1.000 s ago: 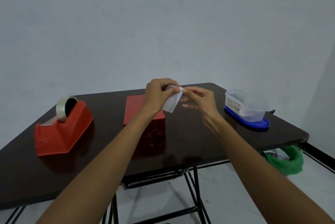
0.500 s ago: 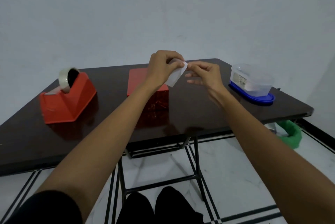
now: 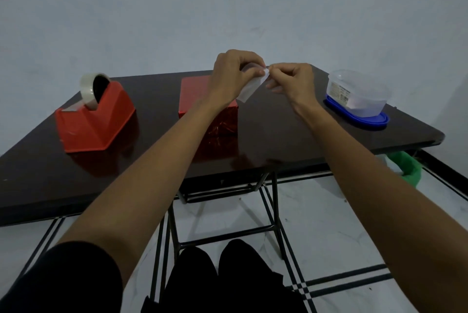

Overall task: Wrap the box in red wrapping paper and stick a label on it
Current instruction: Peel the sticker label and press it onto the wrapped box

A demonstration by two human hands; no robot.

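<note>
Holding the white label (image 3: 249,90) above the table (image 3: 278,135), the left hand (image 3: 233,72) grips its upper part and the right hand (image 3: 291,82) pinches its top corner; the red box (image 3: 195,95) lies just under the left wrist, nearer that hand

Above the desk (image 3: 278,133), the left grip (image 3: 233,74) and right grip (image 3: 291,82) both pinched a white label (image 3: 249,90) near the red-wrapped box (image 3: 195,95); a red tape dispenser (image 3: 101,123) stood at the desk's left.

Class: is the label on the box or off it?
Off. The left hand and right hand pinch the label in the air, clear of the box.
</note>
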